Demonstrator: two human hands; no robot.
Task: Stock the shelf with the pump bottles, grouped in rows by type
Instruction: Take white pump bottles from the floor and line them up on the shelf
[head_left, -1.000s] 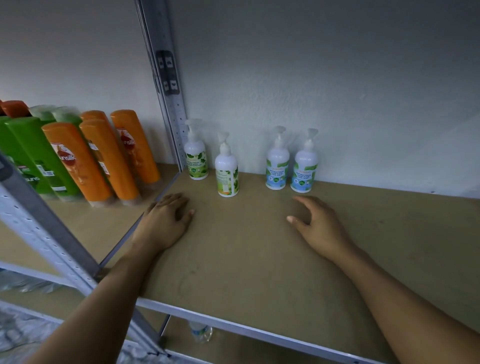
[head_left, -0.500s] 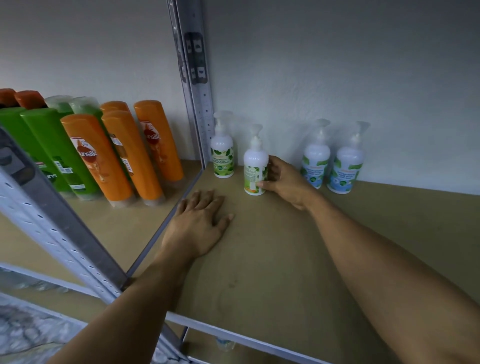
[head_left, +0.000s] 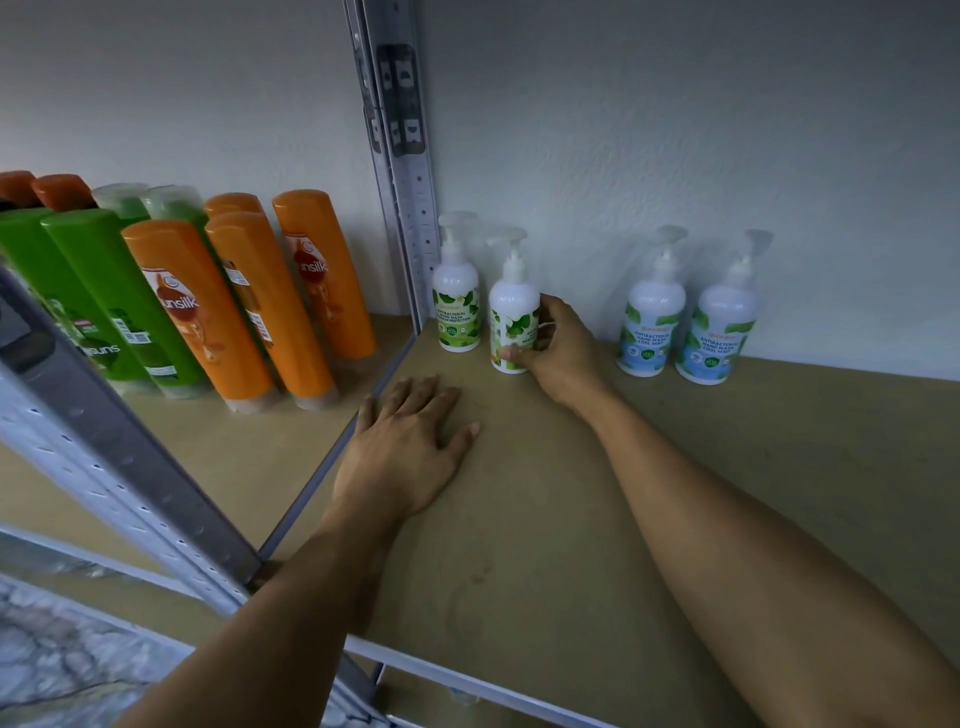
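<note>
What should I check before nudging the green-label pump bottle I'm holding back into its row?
1. Grip: right hand pinches the second green-label bottle low on its body: ok.
2. That bottle upright on the shelf: ok.
3. Lined up with the first green-label bottle: it stands nearer the front edge: not ok.
4. Label facing forward: text turned rightward, partly behind the hand: not ok.
5. Left hand flat on the shelf, apart from every bottle: ok.
6. Blue-label bottles apart to the right, out of the path: ok.

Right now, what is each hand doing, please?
Left hand: open, flat on the shelf.
Right hand: holding the green-label pump bottle.
</note>
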